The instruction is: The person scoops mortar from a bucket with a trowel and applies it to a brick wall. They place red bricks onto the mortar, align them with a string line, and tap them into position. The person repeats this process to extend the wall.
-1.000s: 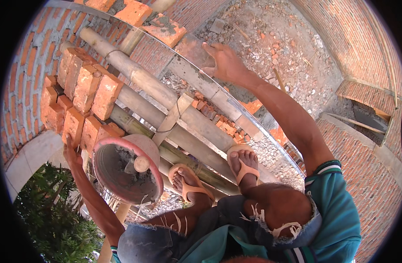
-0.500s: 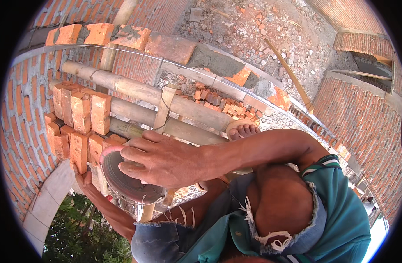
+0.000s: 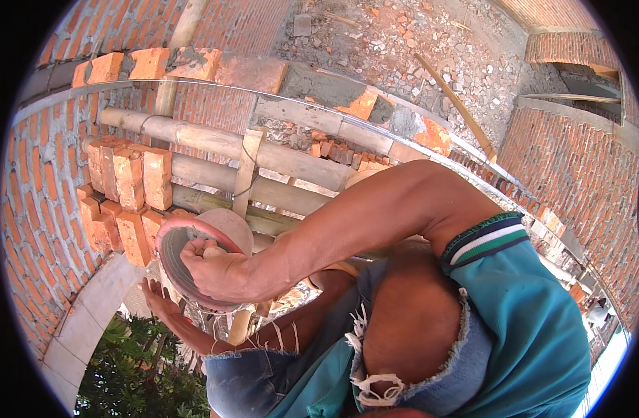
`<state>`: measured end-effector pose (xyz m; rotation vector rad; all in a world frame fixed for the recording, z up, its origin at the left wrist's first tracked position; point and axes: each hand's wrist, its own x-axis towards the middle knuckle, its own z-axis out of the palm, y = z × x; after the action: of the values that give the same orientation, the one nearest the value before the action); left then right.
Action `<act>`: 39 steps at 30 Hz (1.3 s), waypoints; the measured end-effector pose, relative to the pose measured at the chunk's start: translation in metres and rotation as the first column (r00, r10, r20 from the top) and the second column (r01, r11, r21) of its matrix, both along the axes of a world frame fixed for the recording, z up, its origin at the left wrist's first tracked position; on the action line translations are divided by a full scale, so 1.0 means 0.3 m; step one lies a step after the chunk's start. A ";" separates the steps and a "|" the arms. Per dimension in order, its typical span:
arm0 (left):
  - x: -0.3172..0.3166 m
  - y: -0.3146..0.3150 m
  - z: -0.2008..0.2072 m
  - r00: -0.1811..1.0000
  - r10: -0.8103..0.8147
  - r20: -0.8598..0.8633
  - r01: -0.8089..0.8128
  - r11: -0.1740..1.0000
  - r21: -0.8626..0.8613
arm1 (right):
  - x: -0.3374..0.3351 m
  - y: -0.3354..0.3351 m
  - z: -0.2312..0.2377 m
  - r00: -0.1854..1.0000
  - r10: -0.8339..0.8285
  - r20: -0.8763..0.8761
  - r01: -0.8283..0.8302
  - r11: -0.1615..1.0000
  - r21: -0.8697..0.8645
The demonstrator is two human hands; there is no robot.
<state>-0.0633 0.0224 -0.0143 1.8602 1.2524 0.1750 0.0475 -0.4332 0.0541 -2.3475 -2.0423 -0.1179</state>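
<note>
A round bucket [image 3: 167, 261] with a reddish rim and a grey, mortar-coated inside stands before me, left of my knees. My right hand [image 3: 218, 270] reaches into its opening with the fingers curled closed. Whatever those fingers may hold is hidden. Beside the bucket's lower left side, my left hand [image 3: 159, 298] is held with fingers apart and nothing in them. Just beyond it, orange bricks [image 3: 133, 238] stand stacked on bamboo poles [image 3: 215, 139]. A pale round object [image 3: 227, 228], whose kind I cannot tell, shows behind the bucket.
A brick course with grey mortar [image 3: 319, 90] runs across the far side along a taut string. Brick walls rise at left [image 3: 37, 188] and right [image 3: 563, 160]. Rubble [image 3: 389, 49] and a wooden plank [image 3: 458, 111] lie below. Green foliage [image 3: 135, 362] shows lower left.
My right hand has gone from spread over the bucket to curled inside its opening. My left hand has come away from the stacked bricks. The right elbow is raised further.
</note>
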 end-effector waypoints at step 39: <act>0.126 -1.169 0.106 0.699 -0.404 0.590 0.531 0.846 -0.050 | -0.306 -0.556 -0.212 0.274 -0.791 -0.548 0.652 0.571 -0.498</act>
<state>-0.0254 -0.3283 0.0176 1.6954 0.3439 0.2674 -0.0444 -0.6000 -0.0095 -2.5684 -0.4931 0.8980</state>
